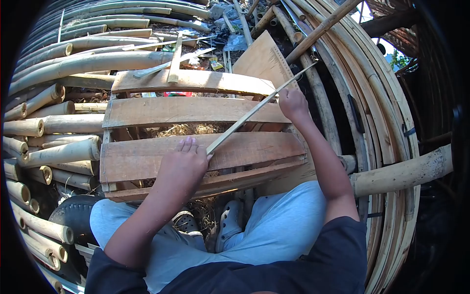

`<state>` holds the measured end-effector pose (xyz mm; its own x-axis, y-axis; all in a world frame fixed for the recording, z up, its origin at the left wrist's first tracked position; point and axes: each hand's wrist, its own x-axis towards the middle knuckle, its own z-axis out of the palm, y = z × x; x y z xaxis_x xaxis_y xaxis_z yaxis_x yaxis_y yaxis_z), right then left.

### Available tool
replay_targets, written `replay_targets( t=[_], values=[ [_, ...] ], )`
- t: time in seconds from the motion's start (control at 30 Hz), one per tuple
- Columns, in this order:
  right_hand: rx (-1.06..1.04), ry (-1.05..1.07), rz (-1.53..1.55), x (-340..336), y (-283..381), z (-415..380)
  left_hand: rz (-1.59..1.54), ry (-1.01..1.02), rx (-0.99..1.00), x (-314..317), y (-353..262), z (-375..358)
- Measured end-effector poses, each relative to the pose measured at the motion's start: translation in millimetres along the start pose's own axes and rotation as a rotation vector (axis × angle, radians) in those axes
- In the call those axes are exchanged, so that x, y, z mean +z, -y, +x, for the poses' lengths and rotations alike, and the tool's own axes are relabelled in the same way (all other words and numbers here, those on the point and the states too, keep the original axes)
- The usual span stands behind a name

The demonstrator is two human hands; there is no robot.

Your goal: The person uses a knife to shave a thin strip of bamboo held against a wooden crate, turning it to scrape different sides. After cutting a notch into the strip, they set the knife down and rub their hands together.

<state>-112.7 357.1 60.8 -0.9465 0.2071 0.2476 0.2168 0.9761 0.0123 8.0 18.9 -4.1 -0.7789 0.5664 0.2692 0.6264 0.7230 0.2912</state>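
As gripped, strip [254,112] between both hands

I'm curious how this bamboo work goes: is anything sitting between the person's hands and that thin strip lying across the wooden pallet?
Nothing visible does. The left hand presses on the near end of the bamboo strip, and the right hand grips it farther up. The strip lies slanted over the pallet slats, with no other thing between the hands.
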Motion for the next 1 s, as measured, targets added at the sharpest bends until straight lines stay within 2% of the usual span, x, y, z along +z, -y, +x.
replay_targets(
  t=[0.07, 0.17, 0.27, 0.33, 0.4, 0.47, 0.57, 0.67, 0.73, 0.83, 0.93, 1.0],
  values=[
    [-0.005, -0.024, -0.065, 14.5, -17.3, 9.7, 0.021, -0.003, 0.004, 0.0, 2.1, 1.5],
    [0.236, -0.167, -0.033, 19.0, -64.7, 43.9, 0.045, 0.015, 0.038, 2.8, 0.7, -0.8],
    [0.272, -0.186, -0.072, 25.0, -80.8, 62.3, 0.008, -0.009, 0.005, 1.9, 4.2, 0.2],
    [0.222, -0.190, -0.083, 21.6, -60.2, 44.2, -0.049, 0.032, -0.010, -3.4, 3.4, 1.3],
    [0.002, -0.110, -0.110, 16.6, -40.0, 23.7, -0.009, 0.009, -0.004, 1.0, 1.5, 1.2],
    [-0.052, -0.078, -0.086, 14.1, -40.2, 24.1, 0.036, -0.005, 0.004, 2.5, 1.6, 1.9],
    [0.209, -0.166, -0.098, 20.0, -78.3, 58.5, 0.035, -0.006, 0.027, 3.5, 0.9, 0.5],
    [0.294, -0.146, -0.052, 14.8, -89.2, 81.6, 0.004, -0.012, 0.000, 0.5, 3.2, 2.2],
    [0.233, -0.080, -0.094, 17.2, -62.6, 73.2, -0.047, 0.032, -0.020, -4.0, 3.5, 2.0],
    [0.084, 0.001, -0.135, -5.7, 18.3, 8.4, -0.001, -0.019, 0.002, 4.3, 4.0, 0.6],
    [-0.025, 0.032, -0.105, -4.3, 32.0, -29.5, 0.047, -0.012, 0.029, 2.8, 2.7, 0.7],
    [-0.038, -0.005, -0.071, 18.3, -10.7, -2.2, 0.036, -0.004, 0.025, 3.0, 1.7, 0.1]
  ],
)
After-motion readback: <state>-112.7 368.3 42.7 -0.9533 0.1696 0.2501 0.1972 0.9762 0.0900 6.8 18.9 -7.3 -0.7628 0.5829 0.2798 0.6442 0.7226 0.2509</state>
